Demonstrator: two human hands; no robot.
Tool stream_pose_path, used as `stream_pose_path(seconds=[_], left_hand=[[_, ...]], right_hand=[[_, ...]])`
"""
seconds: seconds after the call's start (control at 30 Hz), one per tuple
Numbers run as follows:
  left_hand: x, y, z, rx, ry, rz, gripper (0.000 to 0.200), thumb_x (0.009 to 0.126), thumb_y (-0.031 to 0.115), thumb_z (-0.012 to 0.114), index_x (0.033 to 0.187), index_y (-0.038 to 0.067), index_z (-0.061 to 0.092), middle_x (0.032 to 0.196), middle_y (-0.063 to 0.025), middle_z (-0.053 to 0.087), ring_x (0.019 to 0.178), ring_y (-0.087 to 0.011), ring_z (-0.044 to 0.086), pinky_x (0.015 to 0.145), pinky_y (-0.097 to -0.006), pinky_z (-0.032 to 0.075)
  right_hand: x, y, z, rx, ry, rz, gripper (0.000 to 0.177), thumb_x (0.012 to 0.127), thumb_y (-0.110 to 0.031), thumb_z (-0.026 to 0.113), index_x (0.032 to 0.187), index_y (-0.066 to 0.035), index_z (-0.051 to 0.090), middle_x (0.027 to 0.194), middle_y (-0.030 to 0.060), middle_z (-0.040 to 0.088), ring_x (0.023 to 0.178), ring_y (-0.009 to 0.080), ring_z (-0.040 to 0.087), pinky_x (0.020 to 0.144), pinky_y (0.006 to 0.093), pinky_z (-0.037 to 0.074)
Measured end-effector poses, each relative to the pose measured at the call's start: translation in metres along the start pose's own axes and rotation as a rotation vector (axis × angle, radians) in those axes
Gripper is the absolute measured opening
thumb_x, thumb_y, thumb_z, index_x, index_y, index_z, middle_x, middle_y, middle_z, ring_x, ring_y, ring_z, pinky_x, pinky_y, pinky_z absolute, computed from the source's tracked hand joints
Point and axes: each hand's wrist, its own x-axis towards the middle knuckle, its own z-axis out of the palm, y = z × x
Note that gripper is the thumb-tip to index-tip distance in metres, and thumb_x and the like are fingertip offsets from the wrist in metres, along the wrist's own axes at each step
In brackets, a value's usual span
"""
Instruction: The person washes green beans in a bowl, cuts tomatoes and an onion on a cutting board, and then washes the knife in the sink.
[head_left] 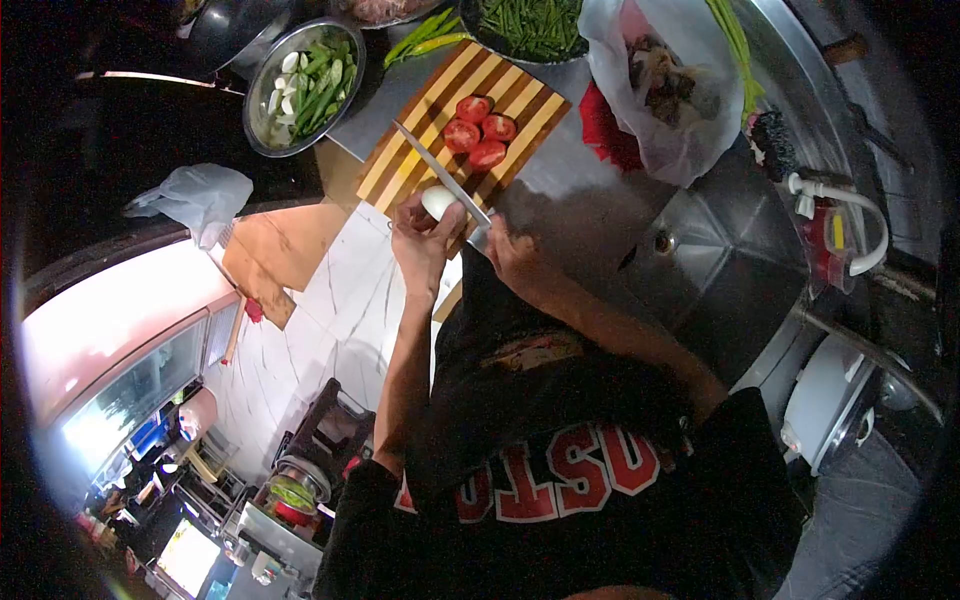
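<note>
My left hand (422, 238) is closed round a smooth, white, rounded peeled onion (437, 203), fingers and thumb pinching its sides. A knife (440, 165) is gripped in my right hand (508, 250), its long blade slanting up and left, alongside the onion in this view. Both hands are at the near edge of a striped wooden cutting board (390, 165). Halved red tomatoes (462, 136) lie on the board, cut faces up, beyond the blade. The knife's handle is mostly hidden in my fingers.
Left of the board stands a metal bowl (262, 125) of green vegetables and white pieces. Behind are green chilies (420, 42) and a pan of chopped greens (525, 30). A plastic bag (690, 130) sits right, near the sink (720, 260). Another bag (200, 195) lies left.
</note>
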Motion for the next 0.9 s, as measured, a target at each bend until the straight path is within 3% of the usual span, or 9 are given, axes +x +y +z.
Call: stream_pose_path(seconds=[0.1, 0.27, 0.37, 0.43, 0.57, 0.67, 0.77, 0.87, 0.9], left_hand=[[-0.004, 0.014, 0.006, -0.115, 0.029, -0.005, 0.044, 0.073, 0.010, 0.073, 0.106, -0.005, 0.047, 0.087, -0.0136, 0.061, 0.073, -0.0155, 0.060, 0.065, -0.0262, 0.050], [0.003, 0.000, -0.001, -0.113, 0.014, -0.010, 0.042, 0.073, 0.010, 0.072, 0.103, -0.004, 0.045, 0.086, -0.0127, 0.061, 0.074, -0.0158, 0.060, 0.066, -0.0268, 0.050], [0.000, -0.003, 0.001, -0.109, 0.004, 0.017, 0.041, 0.073, 0.010, 0.072, 0.101, -0.003, 0.045, 0.086, -0.0119, 0.060, 0.075, -0.0158, 0.060, 0.067, -0.0266, 0.050], [0.002, -0.005, 0.001, -0.061, 0.003, 0.077, 0.040, 0.073, 0.009, 0.072, 0.100, -0.002, 0.046, 0.088, -0.0109, 0.060, 0.078, -0.0154, 0.060, 0.069, -0.0262, 0.050], [0.003, -0.002, 0.002, -0.115, 0.009, 0.075, 0.039, 0.073, 0.010, 0.073, 0.100, -0.002, 0.046, 0.089, -0.0110, 0.061, 0.079, -0.0152, 0.060, 0.069, -0.0263, 0.050], [0.003, -0.001, 0.002, -0.064, 0.010, 0.064, 0.039, 0.073, 0.010, 0.073, 0.100, -0.001, 0.046, 0.089, -0.0114, 0.061, 0.078, -0.0150, 0.060, 0.069, -0.0264, 0.050], [0.004, -0.004, 0.002, -0.079, -0.007, 0.112, 0.040, 0.074, 0.010, 0.072, 0.101, -0.001, 0.046, 0.089, -0.0117, 0.061, 0.079, -0.0158, 0.061, 0.069, -0.0268, 0.050], [0.001, -0.003, 0.002, -0.100, -0.005, 0.044, 0.039, 0.075, 0.010, 0.071, 0.102, -0.001, 0.046, 0.089, -0.0108, 0.062, 0.079, -0.0160, 0.061, 0.069, -0.0267, 0.051], [0.000, -0.002, 0.002, -0.133, -0.008, 0.020, 0.038, 0.076, 0.010, 0.069, 0.104, -0.001, 0.045, 0.091, -0.0110, 0.061, 0.081, -0.0168, 0.061, 0.069, -0.0276, 0.052]], right_hand=[[-0.003, 0.004, 0.010, 0.018, -0.026, 0.025, 0.032, 0.083, -0.012, 0.054, 0.107, 0.008, 0.046, 0.055, 0.0143, 0.053, 0.047, 0.0290, 0.056, 0.044, 0.0382, 0.044], [0.010, 0.001, -0.001, 0.117, -0.039, -0.006, 0.033, 0.080, -0.010, 0.055, 0.107, 0.007, 0.043, 0.055, 0.0145, 0.052, 0.050, 0.0307, 0.057, 0.045, 0.0394, 0.045], [0.024, -0.005, -0.001, -0.030, -0.042, -0.016, 0.031, 0.079, -0.010, 0.056, 0.104, 0.005, 0.044, 0.055, 0.0138, 0.052, 0.052, 0.0322, 0.058, 0.047, 0.0407, 0.047], [0.033, -0.006, 0.007, 0.071, -0.207, 0.142, 0.032, 0.077, -0.011, 0.057, 0.103, 0.002, 0.044, 0.056, 0.0137, 0.054, 0.053, 0.0313, 0.059, 0.049, 0.0422, 0.048], [0.017, 0.003, 0.012, 0.152, -0.203, 0.128, 0.033, 0.079, -0.014, 0.057, 0.104, 0.002, 0.043, 0.057, 0.0156, 0.055, 0.055, 0.0325, 0.060, 0.050, 0.0431, 0.047], [0.015, 0.004, 0.023, -0.038, -0.061, 0.041, 0.030, 0.076, -0.016, 0.053, 0.100, 0.001, 0.051, 0.048, 0.0051, 0.048, 0.044, 0.0215, 0.053, 0.047, 0.0347, 0.044], [0.024, 0.010, 0.031, 0.024, -0.082, -0.020, 0.029, 0.077, -0.015, 0.052, 0.099, 0.004, 0.051, 0.054, 0.0094, 0.053, 0.046, 0.0231, 0.056, 0.050, 0.0370, 0.047], [0.027, 0.010, 0.028, 0.040, -0.288, 0.028, 0.035, 0.080, -0.014, 0.048, 0.108, 0.007, 0.046, 0.067, 0.0136, 0.058, 0.058, 0.0246, 0.060, 0.054, 0.0377, 0.048], [0.027, 0.008, 0.027, 0.154, -0.366, 0.135, 0.029, 0.082, -0.013, 0.048, 0.104, 0.006, 0.043, 0.072, 0.0201, 0.058, 0.068, 0.0334, 0.060, 0.064, 0.0440, 0.046]])
